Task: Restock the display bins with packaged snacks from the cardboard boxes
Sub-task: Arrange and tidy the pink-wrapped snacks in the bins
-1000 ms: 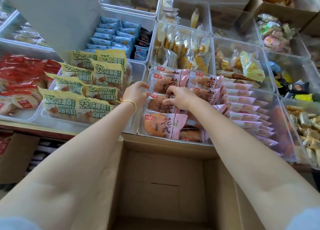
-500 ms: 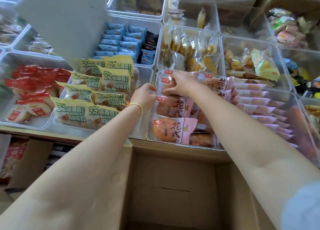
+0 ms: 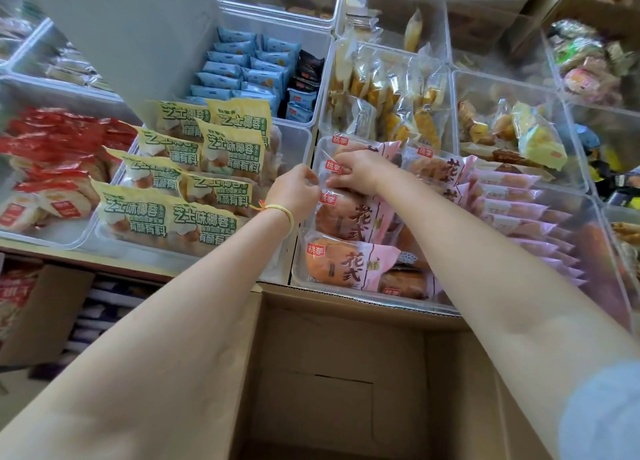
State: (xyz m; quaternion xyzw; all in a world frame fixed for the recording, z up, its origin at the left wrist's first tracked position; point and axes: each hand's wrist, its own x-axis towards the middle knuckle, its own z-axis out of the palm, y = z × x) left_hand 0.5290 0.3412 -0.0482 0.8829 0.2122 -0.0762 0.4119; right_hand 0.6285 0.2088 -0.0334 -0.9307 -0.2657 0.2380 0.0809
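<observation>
Pink-wrapped bread packet (image 3: 341,172) pinched by my left hand (image 3: 294,191) and right hand (image 3: 356,172), apparently settling into clear plastic bin (image 3: 301,269); next, brown cardboard box (image 3: 346,373)

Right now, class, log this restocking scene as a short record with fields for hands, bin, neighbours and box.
left hand: pinches the clear edge of a pink bread packet
right hand: fingers curled on the same packet
bin: clear, holds pink bread packets
left neighbour: yellow-green packets
behind: blue packets
cardboard box: open, inside looks bare
</observation>
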